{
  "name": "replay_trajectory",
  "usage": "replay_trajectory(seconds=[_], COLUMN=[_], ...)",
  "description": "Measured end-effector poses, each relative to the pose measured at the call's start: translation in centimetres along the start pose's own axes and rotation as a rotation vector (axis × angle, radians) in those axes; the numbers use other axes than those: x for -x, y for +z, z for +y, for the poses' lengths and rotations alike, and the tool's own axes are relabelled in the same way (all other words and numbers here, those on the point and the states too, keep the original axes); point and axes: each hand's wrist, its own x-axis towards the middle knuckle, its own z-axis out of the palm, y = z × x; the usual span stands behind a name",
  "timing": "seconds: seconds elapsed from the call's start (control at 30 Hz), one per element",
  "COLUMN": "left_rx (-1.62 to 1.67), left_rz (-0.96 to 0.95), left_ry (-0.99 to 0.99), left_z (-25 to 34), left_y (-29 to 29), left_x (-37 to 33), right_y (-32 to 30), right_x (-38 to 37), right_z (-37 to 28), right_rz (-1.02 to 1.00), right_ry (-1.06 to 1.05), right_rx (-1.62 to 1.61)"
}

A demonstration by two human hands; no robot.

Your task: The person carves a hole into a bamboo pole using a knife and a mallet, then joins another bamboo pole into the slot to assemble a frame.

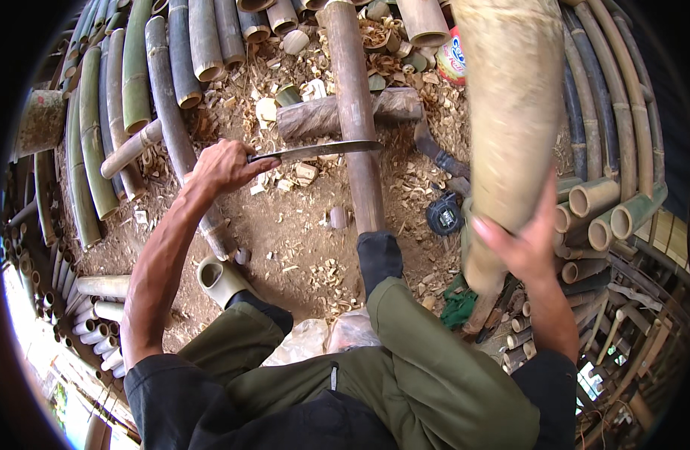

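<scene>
The left hand (223,165) grips a long-bladed knife (326,149), its tip just past the right edge of a brown bamboo pole (357,187) that crosses a log (311,118); the right hand (526,244) clasps a thick bamboo culm (513,97).

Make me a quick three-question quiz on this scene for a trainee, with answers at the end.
1. Which hand holds the long-bladed, dark-handled tool?
2. True or false: the round black tape measure lies to the right of the long brown bamboo pole.
3. Which is nearest the right hand: (a) the tape measure, (b) the thick, pale bamboo pole, (c) the pale olive shoe?

Key: 1. The left hand. 2. True. 3. (b).
</scene>
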Motion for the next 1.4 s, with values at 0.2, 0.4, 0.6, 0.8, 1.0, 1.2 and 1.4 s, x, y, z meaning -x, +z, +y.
replay_trajectory(seconds=[0.2, 0.4, 0.6, 0.8, 1.0, 1.2, 1.4], left_rx=[-0.071, -0.010, -0.010, 0.024, -0.011, -0.354, -0.121], left_rz=[-0.035, -0.012, -0.060, -0.078, -0.136, -0.015, 0.196], left_ry=[0.023, 0.025, 0.067, 0.038, 0.080, 0.142, 0.130], left_z=[-0.5, -2.3, -0.7, -2.6, -0.8, 2.5, 0.9], left_y=[0.6, 1.6, 0.9, 2.0, 0.7, -7.8, 1.0], left_x=[-1.5, -1.4, -2.7, -2.6, -2.8, -3.7, 2.5], right_y=[1.1, 0.7, 2.4, 1.5, 3.4, -0.7, -3.3], right_x=[-5.7, -10.6, -4.1, -8.8, -1.2, -4.0, -1.0], right_z=[3.2, -2.5, 4.2, -2.0, 4.4, 0.6, -0.6], right_rz=[-0.396, 0.458, -0.451, 0.343, -0.436, 0.004, 0.030], right_ry=[0.054, -0.450, 0.176, -0.351, 0.157, 0.078, 0.306], right_rx=[0.780, 0.096, 0.747, 0.183, 0.783, 0.183, -0.321])
